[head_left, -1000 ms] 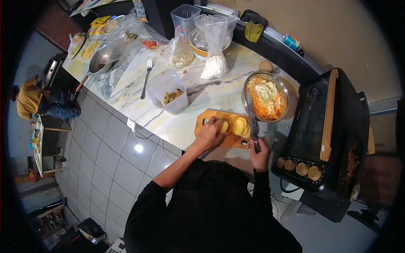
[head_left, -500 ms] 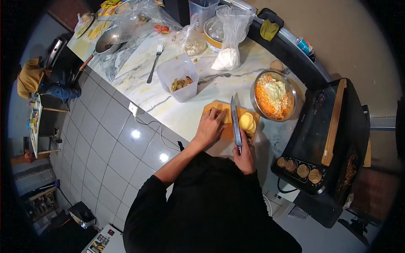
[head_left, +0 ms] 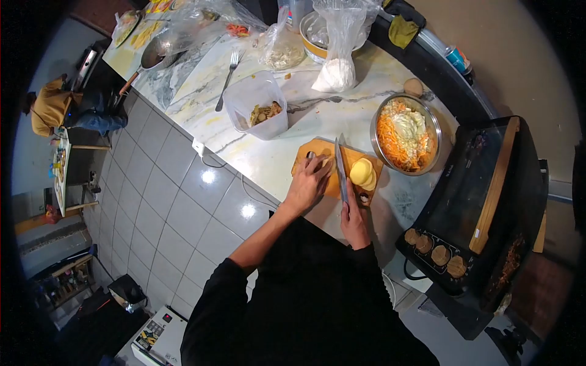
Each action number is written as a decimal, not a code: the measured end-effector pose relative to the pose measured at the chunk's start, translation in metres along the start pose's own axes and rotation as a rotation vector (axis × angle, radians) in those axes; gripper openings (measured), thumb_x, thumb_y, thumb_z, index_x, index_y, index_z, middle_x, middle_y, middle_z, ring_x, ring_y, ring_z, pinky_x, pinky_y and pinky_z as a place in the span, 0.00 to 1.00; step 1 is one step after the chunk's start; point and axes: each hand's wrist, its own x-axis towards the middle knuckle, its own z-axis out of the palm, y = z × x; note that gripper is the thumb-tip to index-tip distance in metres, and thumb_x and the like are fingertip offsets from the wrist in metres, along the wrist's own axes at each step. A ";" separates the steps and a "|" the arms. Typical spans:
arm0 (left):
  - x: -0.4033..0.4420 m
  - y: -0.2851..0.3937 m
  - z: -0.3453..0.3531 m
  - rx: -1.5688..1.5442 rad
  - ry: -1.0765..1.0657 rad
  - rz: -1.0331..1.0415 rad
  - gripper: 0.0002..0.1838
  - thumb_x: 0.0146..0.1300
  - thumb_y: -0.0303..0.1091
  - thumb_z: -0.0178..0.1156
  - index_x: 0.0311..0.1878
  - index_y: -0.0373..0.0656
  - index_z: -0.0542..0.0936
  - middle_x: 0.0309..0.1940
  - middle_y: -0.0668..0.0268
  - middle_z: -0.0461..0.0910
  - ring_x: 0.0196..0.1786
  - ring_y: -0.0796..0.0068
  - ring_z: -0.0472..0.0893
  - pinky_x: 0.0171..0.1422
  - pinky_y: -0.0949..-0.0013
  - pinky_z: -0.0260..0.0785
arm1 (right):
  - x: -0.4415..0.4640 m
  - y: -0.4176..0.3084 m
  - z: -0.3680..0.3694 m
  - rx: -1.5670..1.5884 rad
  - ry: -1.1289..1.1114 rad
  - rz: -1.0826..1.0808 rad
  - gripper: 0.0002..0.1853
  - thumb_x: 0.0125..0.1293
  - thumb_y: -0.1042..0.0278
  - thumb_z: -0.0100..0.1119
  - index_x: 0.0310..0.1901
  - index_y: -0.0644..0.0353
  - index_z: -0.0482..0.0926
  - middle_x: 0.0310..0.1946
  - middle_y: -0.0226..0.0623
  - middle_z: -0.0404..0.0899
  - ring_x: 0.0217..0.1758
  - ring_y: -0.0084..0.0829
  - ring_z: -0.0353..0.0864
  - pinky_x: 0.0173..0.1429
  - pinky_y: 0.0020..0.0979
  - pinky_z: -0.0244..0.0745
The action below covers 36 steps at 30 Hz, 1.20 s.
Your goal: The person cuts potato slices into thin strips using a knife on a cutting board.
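A wooden cutting board lies at the front edge of the counter. My right hand grips the handle of a kitchen knife, its blade pointing away from me across the board. On the left half of the board, my left hand has its fingers bent over a pale yellow piece of potato, mostly hidden by them. Right of the blade rest several round potato slices, overlapping. Beyond the board's right corner stands a steel bowl of shredded carrot and a paler shredded food.
A clear plastic tub with food scraps and a fork lie behind the board. Farther back are a bag of white powder and a pan. A black griddle stands right. Another person is far left.
The view has shifted slightly. The knife sits closer to my left fingers, its blade turned more edge-on. My left fingers have shifted a little on the potato piece.
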 end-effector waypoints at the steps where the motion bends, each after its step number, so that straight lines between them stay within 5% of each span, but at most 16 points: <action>1: -0.001 0.000 0.002 0.021 0.004 -0.004 0.22 0.59 0.28 0.64 0.59 0.40 0.80 0.58 0.58 0.75 0.54 0.50 0.74 0.61 0.53 0.69 | 0.003 -0.001 -0.001 -0.016 0.031 -0.045 0.42 0.63 0.84 0.50 0.78 0.47 0.53 0.53 0.62 0.77 0.51 0.59 0.81 0.48 0.47 0.77; 5: -0.005 0.001 0.010 0.117 0.001 0.000 0.23 0.59 0.28 0.64 0.60 0.39 0.79 0.58 0.58 0.75 0.54 0.53 0.73 0.61 0.53 0.69 | -0.002 0.005 -0.001 0.083 -0.186 0.167 0.42 0.63 0.86 0.48 0.78 0.50 0.51 0.64 0.60 0.70 0.62 0.60 0.73 0.58 0.47 0.75; 8: -0.006 0.000 0.012 0.106 0.010 -0.012 0.24 0.58 0.29 0.64 0.60 0.39 0.79 0.57 0.59 0.75 0.54 0.54 0.73 0.60 0.54 0.69 | 0.001 -0.009 -0.002 0.051 -0.167 0.144 0.44 0.61 0.88 0.48 0.79 0.49 0.50 0.64 0.59 0.72 0.59 0.60 0.76 0.54 0.46 0.77; 10: -0.006 -0.001 0.012 0.121 0.009 -0.002 0.24 0.58 0.28 0.65 0.60 0.39 0.79 0.57 0.60 0.76 0.54 0.55 0.73 0.59 0.54 0.69 | 0.003 -0.014 -0.001 0.085 -0.260 0.347 0.46 0.59 0.89 0.47 0.79 0.50 0.47 0.58 0.61 0.75 0.49 0.60 0.81 0.46 0.45 0.78; 14: -0.009 -0.005 0.020 0.153 0.045 0.019 0.24 0.58 0.28 0.65 0.60 0.40 0.80 0.56 0.62 0.77 0.51 0.58 0.74 0.56 0.57 0.70 | 0.002 -0.012 0.006 0.009 -0.101 0.143 0.47 0.58 0.89 0.47 0.80 0.51 0.46 0.51 0.62 0.78 0.37 0.58 0.82 0.39 0.45 0.76; 16: -0.008 -0.001 0.020 0.164 0.055 0.015 0.24 0.58 0.28 0.65 0.60 0.41 0.80 0.55 0.62 0.78 0.49 0.59 0.74 0.55 0.58 0.70 | 0.004 -0.011 0.009 0.118 -0.120 0.175 0.47 0.58 0.89 0.46 0.79 0.51 0.46 0.39 0.62 0.79 0.30 0.57 0.80 0.36 0.45 0.75; 22: -0.005 0.000 0.020 0.210 0.087 0.037 0.23 0.59 0.29 0.65 0.59 0.40 0.81 0.53 0.62 0.80 0.46 0.60 0.75 0.53 0.58 0.70 | 0.009 -0.008 0.020 0.162 -0.012 0.045 0.45 0.59 0.88 0.46 0.79 0.52 0.48 0.27 0.61 0.75 0.30 0.57 0.80 0.36 0.46 0.73; 36: -0.005 0.000 0.024 0.176 0.121 0.025 0.23 0.57 0.30 0.66 0.59 0.41 0.82 0.51 0.62 0.82 0.46 0.60 0.76 0.53 0.59 0.69 | 0.009 -0.018 0.023 -0.017 -0.171 0.199 0.46 0.59 0.86 0.49 0.79 0.57 0.44 0.27 0.62 0.78 0.31 0.60 0.80 0.37 0.54 0.73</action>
